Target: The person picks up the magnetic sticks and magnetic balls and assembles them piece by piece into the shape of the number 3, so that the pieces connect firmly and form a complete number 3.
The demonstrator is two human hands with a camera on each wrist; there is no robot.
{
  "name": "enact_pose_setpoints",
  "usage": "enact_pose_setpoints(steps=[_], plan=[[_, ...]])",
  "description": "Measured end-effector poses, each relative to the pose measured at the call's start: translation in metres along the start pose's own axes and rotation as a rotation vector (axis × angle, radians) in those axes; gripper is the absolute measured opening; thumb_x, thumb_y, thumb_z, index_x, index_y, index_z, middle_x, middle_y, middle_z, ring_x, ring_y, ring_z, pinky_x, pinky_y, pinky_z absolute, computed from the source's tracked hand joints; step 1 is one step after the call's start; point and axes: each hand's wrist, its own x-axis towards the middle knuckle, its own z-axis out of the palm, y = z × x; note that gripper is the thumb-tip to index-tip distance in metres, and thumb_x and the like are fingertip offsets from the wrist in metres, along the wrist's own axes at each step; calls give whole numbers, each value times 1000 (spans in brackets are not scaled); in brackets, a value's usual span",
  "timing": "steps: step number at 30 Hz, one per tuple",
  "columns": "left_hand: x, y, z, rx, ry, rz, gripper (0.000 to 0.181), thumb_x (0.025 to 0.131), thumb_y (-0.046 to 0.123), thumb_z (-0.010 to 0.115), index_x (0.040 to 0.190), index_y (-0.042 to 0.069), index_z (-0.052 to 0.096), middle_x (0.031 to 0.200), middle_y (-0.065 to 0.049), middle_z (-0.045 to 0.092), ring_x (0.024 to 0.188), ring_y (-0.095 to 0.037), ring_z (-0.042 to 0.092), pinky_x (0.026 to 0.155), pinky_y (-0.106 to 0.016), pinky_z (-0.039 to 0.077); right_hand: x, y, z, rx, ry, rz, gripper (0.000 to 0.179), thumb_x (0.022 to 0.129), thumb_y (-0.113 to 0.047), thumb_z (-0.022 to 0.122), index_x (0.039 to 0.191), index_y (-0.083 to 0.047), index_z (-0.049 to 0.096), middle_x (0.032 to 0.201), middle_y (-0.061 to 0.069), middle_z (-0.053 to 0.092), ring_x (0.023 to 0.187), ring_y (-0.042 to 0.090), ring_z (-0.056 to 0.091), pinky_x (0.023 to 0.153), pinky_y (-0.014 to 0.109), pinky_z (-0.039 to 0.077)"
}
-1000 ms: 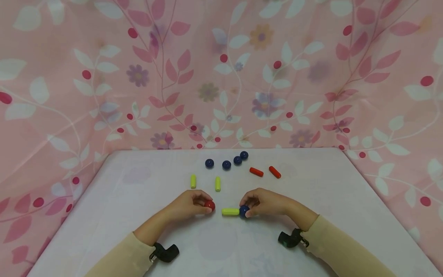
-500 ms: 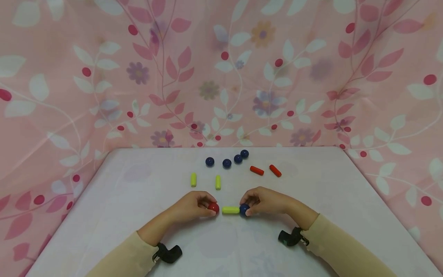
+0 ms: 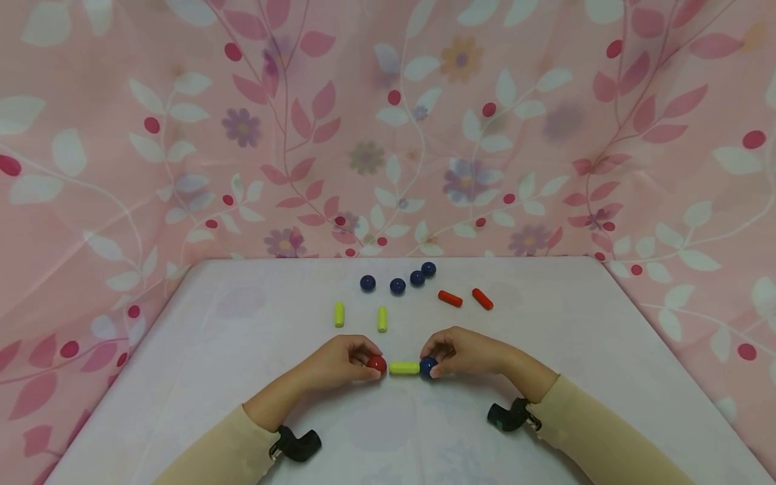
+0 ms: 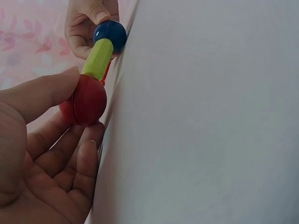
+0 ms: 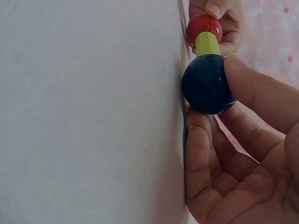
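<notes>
Plainly, your left hand (image 3: pixel 341 362) pinches the red ball (image 3: pixel 376 365) and your right hand (image 3: pixel 468 353) the blue ball (image 3: pixel 428 368), each grip narrowed to its ball's width. Between them lies the yellow-green ribbed rod (image 3: pixel 404 368), its long axis running ball to ball: right end against the blue, left end just beside the red, in line with it.

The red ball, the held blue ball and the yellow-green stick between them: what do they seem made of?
Red ball: likely hard plastic, glossy, with a soft sheen and a seam. Blue ball: likely the same, smooth with small highlights; coated metal is possible. Yellow-green stick: probably moulded plastic, duller, judging by its lengthwise ridges.
</notes>
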Motion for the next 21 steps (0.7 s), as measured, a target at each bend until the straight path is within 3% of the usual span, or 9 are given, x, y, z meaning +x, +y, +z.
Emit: enact_pose_setpoints(steps=[21], plan=[[-2,3,4,4,-8,-4,32,85,22,82,111,11,69,96,0,66,86,-18,59,73,-24,51,0,-2,0,-2,4,7,24,88,-17,79,110,-15,70,98,-1,66,92,19,59,81,29,51]])
